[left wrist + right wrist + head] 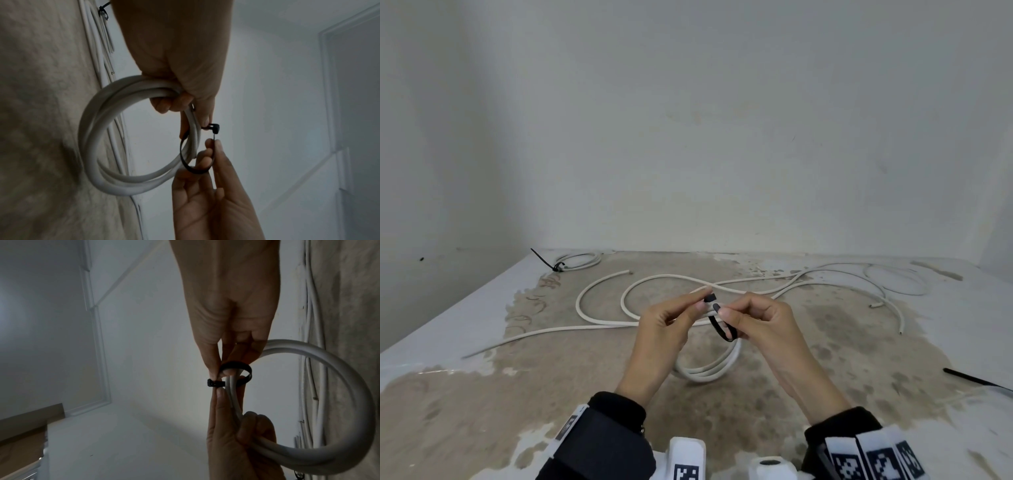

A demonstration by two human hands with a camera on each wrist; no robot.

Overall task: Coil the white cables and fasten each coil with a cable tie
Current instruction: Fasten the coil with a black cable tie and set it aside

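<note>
My left hand (703, 298) grips a small coil of white cable (709, 370), which hangs below both hands above the table. A black cable tie (722, 330) is looped around the coil's strands. My left thumb and forefinger pinch the tie's head (214, 128), while my other left fingers curl around the coil (102, 146). My right hand (726, 317) pinches the tie's tail right at the head (211, 383). The tie loop (236, 368) is still wide and loose around the strands.
A coil fastened with a black tie (578, 261) lies at the table's back left by the wall. Long loose white cables (722, 284) sprawl across the middle and right. A spare black tie (976, 380) lies at the right edge.
</note>
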